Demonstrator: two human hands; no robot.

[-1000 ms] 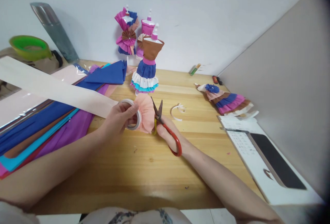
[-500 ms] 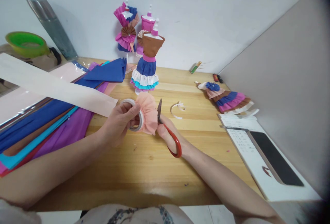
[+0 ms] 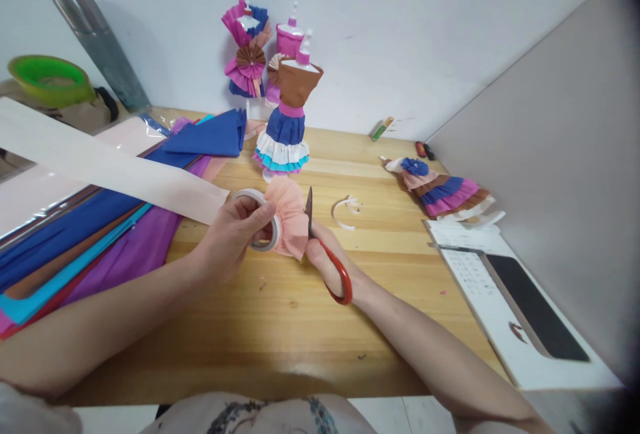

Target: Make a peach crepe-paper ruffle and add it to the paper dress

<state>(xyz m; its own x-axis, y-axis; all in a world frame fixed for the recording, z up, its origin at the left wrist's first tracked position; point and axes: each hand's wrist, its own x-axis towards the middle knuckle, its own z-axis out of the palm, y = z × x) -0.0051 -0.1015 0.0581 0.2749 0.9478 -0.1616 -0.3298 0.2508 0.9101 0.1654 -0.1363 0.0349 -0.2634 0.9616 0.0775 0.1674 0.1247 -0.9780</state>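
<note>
1. The left hand (image 3: 243, 227) is closed around a white tape roll (image 3: 276, 231), with the thumb on top of the ring and some fingers poking through its hole
2. A frilly piece of pink paper (image 3: 291, 217) sits at the right side of the tape roll, above the table (image 3: 280, 341), and the left thumb tip is right at its edge
3. The right hand (image 3: 323, 262) is curled around red scissors (image 3: 334, 256), with the thumb by the red loop; most of its other fingers are hidden
4. The dark blade points up and away, right by the outer edge of the pink paper; I cannot tell if the two blades are together
5. A little white curl (image 3: 344, 211) lies on the table, just past the right hand
6. A long cream strip (image 3: 115, 171) runs from the far left to near the left hand, over a pile of bright paper (image 3: 150, 237)
7. Past the hands stands a small dress form (image 3: 289, 124) with a brown top and a blue, white and light blue skirt, and two more dress forms (image 3: 249, 54) are by the wall
8. On the right, a stripy doll dress (image 3: 450, 191) lies on its side near a white board (image 3: 465, 274)
</note>
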